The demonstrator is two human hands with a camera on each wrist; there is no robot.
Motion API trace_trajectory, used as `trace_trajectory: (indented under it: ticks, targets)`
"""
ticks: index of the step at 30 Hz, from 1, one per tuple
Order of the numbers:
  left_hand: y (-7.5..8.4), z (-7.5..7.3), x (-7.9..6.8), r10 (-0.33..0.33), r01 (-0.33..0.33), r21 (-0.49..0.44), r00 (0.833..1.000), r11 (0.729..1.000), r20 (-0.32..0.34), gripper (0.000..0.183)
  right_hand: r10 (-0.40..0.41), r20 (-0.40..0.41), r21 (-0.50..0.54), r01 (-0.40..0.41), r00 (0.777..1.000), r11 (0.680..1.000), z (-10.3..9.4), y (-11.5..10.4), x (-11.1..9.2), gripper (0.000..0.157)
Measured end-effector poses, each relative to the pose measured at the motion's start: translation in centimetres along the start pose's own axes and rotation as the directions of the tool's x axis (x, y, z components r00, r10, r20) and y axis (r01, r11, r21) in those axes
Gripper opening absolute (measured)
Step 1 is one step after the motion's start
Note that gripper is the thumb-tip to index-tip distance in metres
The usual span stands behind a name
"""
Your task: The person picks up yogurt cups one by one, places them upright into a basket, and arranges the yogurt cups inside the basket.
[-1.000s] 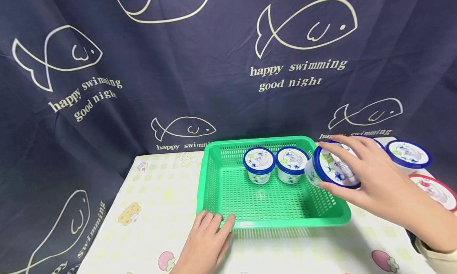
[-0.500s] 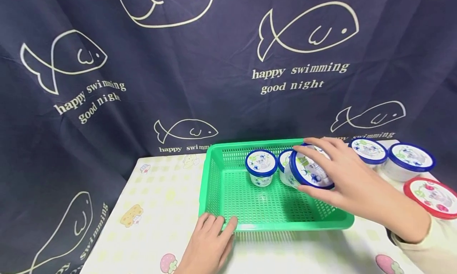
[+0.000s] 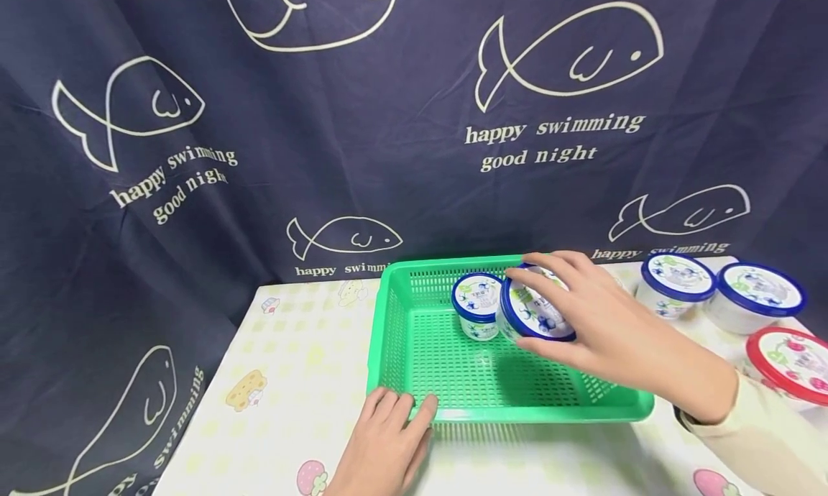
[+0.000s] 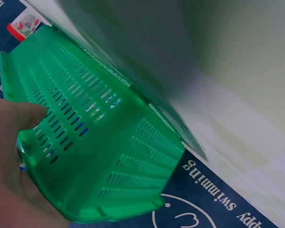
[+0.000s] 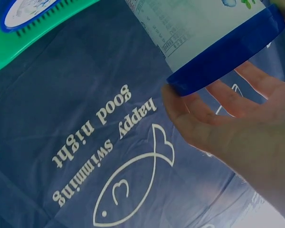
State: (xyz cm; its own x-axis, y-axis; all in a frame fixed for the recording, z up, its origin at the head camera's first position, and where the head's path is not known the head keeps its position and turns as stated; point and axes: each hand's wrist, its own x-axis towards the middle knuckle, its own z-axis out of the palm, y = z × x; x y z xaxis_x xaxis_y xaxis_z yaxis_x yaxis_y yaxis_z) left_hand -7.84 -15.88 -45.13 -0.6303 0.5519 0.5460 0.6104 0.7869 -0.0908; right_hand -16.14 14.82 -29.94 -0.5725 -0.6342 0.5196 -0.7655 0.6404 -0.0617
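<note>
My right hand (image 3: 604, 327) holds a yogurt tub (image 3: 538, 309) by its blue lid, tilted, above the green plastic basket (image 3: 517, 414). The right wrist view shows the fingers and thumb spread round that lid (image 5: 228, 52). One blue-lidded tub (image 3: 477, 302) stands upright inside the basket, left of the held one; a second is hidden behind the held tub and hand. My left hand (image 3: 388, 438) grips the basket's front rim near its left corner. In the left wrist view the thumb (image 4: 31, 115) presses the slotted outer wall.
Right of the basket stand two blue-lidded tubs (image 3: 678, 277) (image 3: 760, 289) and a red-lidded tub (image 3: 792, 363). A patterned white cloth (image 3: 284, 352) covers the table. A dark blue curtain (image 3: 362, 136) with fish drawings hangs right behind it.
My right hand has carried the tub leftward, from the basket's right rim to over its middle, where it now covers a tub inside. The left hand stays on the rim; the view shifts slightly.
</note>
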Motion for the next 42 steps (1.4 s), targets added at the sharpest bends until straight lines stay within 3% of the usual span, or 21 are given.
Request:
trace_trajectory:
  ticks: [9,26,42]
  targets:
    - [0.0,0.3,0.1,0.011,-0.013,-0.026,0.998,1.0,-0.057,0.037,-0.044,0.016,0.018,0.044,0.999,0.999,1.2,0.0,1.5,0.073]
    - [0.0,0.1,0.2,0.012,-0.013,-0.01,0.999,1.0,-0.052,0.038,-0.08,0.134,0.078,0.07,0.988,0.995,3.3,-1.0,4.7,0.075]
    - [0.0,0.0,0.2,0.009,-0.009,-0.007,0.999,1.0,-0.045,0.034,-0.128,0.17,0.124,0.107,0.977,0.986,4.4,-1.7,6.7,0.073]
